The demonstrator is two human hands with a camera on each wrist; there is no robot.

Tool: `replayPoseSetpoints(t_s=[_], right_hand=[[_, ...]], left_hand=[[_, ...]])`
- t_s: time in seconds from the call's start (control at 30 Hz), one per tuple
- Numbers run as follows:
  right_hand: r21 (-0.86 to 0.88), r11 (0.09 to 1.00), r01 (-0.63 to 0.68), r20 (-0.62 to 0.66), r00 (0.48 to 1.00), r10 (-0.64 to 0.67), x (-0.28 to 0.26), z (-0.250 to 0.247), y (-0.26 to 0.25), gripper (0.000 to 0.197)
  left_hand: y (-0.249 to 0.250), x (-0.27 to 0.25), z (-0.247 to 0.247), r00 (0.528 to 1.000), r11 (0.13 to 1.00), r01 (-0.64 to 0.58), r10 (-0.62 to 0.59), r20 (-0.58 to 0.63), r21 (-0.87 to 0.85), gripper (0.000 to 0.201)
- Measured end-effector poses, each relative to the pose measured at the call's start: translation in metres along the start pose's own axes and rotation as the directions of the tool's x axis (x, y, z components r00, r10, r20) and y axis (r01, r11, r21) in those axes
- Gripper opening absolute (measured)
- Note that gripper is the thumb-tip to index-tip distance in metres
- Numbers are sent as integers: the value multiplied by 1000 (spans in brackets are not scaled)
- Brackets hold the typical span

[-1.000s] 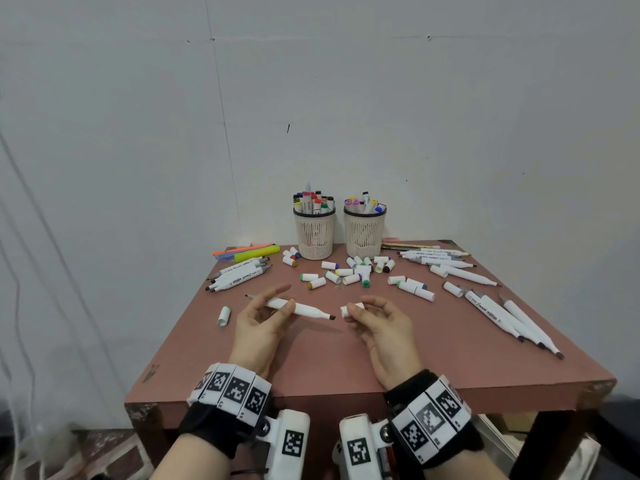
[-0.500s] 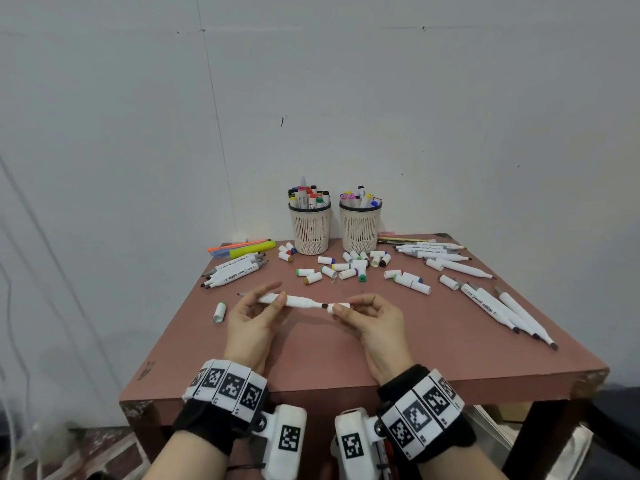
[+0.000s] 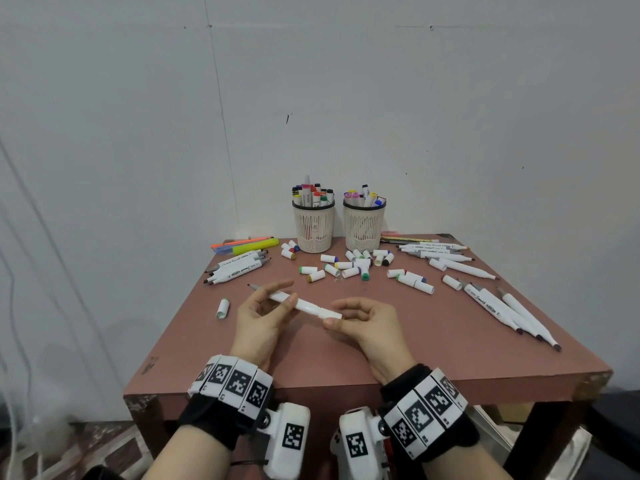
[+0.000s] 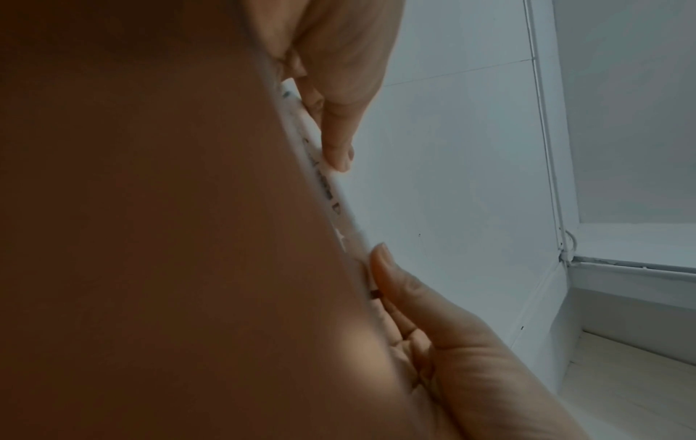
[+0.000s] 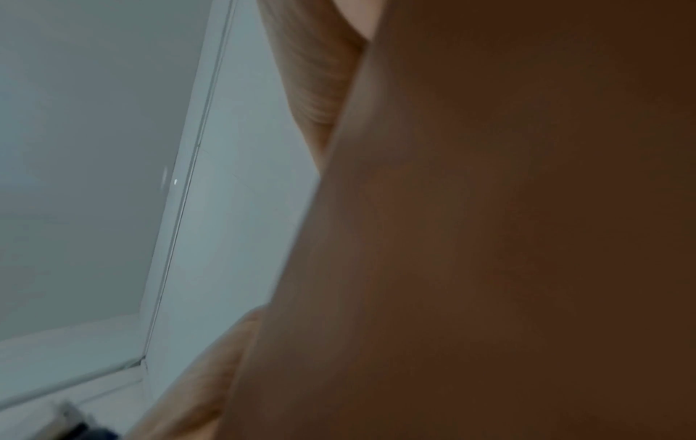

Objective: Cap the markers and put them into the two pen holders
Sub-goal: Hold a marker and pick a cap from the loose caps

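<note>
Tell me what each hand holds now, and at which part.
The left hand holds a white marker by its barrel; the right hand pinches the white cap on the marker's near end.

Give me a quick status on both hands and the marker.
Left hand holds the marker by its barrel. Right hand pinches the cap on its near end; far tip bare. Nothing in the way.

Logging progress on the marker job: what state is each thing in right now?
Held marker: left hand grips it; far tip bare.
Cap: pinched by right hand, on the marker's near end.
Pen holders: upright, holding markers.
Loose caps: off, scattered on the table.
</note>
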State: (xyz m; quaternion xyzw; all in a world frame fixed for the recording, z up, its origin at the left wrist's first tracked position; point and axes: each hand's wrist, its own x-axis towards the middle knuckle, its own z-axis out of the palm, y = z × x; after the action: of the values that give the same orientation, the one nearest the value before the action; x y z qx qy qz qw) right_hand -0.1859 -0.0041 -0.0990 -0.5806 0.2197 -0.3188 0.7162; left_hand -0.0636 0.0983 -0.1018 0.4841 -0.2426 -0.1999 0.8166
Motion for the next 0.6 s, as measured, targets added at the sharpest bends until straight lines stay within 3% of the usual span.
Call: replayPoseSetpoints(t_s=[0.2, 0.47, 0.6], right_hand=[[-246, 969, 16, 51, 999, -3, -1, 2, 1, 30], [-254, 967, 14, 58, 998, 0, -2, 1, -1, 24], [-224, 975, 9, 81, 997, 9, -2, 1, -2, 22]], left_hand=[[0, -3, 1, 996, 999, -9, 6, 85, 39, 22], [-3, -4, 2, 976, 961, -178, 146, 160, 210, 26], [-4, -3, 3, 977, 951, -174, 133, 169, 256, 26]])
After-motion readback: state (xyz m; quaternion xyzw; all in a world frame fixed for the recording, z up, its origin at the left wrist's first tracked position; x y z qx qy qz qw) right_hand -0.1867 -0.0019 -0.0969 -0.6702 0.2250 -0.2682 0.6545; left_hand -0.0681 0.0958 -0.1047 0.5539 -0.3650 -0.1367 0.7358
